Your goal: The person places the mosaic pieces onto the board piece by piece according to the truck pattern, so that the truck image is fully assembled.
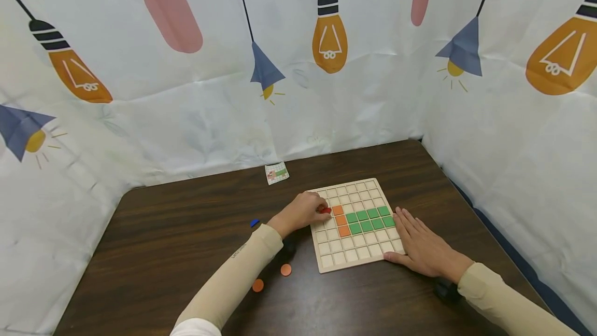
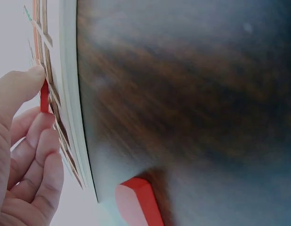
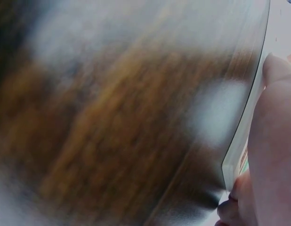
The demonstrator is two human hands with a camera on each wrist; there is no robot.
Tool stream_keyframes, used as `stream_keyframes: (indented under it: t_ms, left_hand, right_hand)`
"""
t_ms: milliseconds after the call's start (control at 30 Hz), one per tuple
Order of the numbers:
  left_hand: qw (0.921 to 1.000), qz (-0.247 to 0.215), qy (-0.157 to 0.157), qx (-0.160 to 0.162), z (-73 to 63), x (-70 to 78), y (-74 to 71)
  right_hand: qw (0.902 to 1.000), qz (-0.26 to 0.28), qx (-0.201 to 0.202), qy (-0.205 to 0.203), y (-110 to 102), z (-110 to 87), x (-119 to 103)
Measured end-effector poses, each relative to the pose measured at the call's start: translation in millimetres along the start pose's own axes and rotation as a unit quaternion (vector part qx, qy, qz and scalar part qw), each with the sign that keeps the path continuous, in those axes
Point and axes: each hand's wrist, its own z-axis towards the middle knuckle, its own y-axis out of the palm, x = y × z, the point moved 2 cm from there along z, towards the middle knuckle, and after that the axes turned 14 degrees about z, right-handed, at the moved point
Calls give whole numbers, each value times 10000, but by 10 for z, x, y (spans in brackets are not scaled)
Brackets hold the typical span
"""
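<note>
- Red tile (image 1: 326, 210): in your left hand, at the grid board's 9-to-10 o'clock side, just beside the orange column; can't tell if it's fully seated.
- Left hand (image 1: 304, 211): your thumb and fingertips pinch that tile.
- Right hand (image 1: 423, 248): your fingers are extended, grasping nothing, resting on the board's edge at 3 to 4 o'clock.
- Grid board (image 1: 351, 256): flat on the table, tilted slightly.
- Orange tiles (image 1: 341, 220): three in a column, just 9 o'clock of the green ones.
- Green tiles (image 1: 367, 224): eight, two rows of four, reaching toward your right fingers.
- Off the board: blue piece (image 1: 254, 223) at 9 o'clock; two orange discs (image 1: 286, 269) at 8; picture card (image 1: 277, 173) at 10.
- Second red piece (image 2: 144, 202): on the table, left wrist view.
- Dark wood table (image 1: 186, 232); lamp-print curtain (image 1: 224, 128) at 12.
</note>
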Motion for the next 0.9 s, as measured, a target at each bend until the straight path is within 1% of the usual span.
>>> stream_keyframes:
  t_ms: [167, 367, 533, 767, 900]
  left_hand:
    - [10000, -88, 36, 25, 4, 2, 19]
    - [9998, -171, 9, -69, 4, 4, 30]
    - [9997, -248, 3, -40, -22, -6, -7]
    - [9998, -181, 53, 91, -63, -43, -56]
    - [9996, -260, 120, 33, -77, -45, -57]
  right_hand:
    - [10000, 59, -15, 18, -3, -4, -6]
    - [10000, 89, -40, 18, -1, -4, -7]
    - [9999, 111, -54, 14, 0, -4, -13]
    - [9999, 132, -59, 31, 2, -9, -17]
    - [9999, 131, -49, 35, 2, -10, -21]
